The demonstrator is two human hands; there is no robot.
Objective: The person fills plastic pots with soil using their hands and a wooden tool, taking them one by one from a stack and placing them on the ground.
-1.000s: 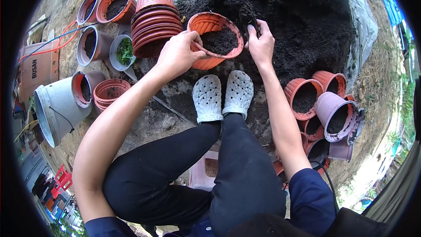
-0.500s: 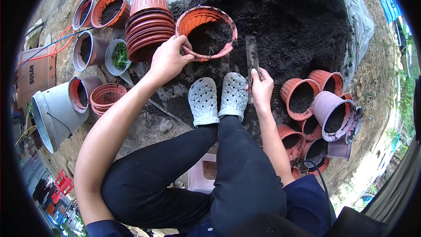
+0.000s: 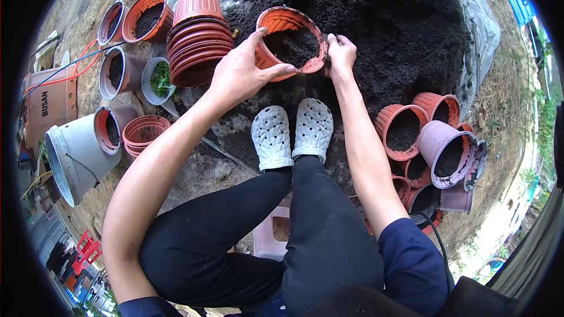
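Orange ribbed pot (image 3: 281,20) with crumbly soil (image 3: 294,47) is gripped by the left hand (image 3: 242,71), right hand (image 3: 342,56) pinching something dark (image 3: 325,47) beside it.

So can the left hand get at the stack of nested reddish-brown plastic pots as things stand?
Probably not freely: the stack is close beside, no obstacle visible between, but the left hand is occupied holding the round orange plastic pot.

White clogs (image 3: 292,134) with dark holes.
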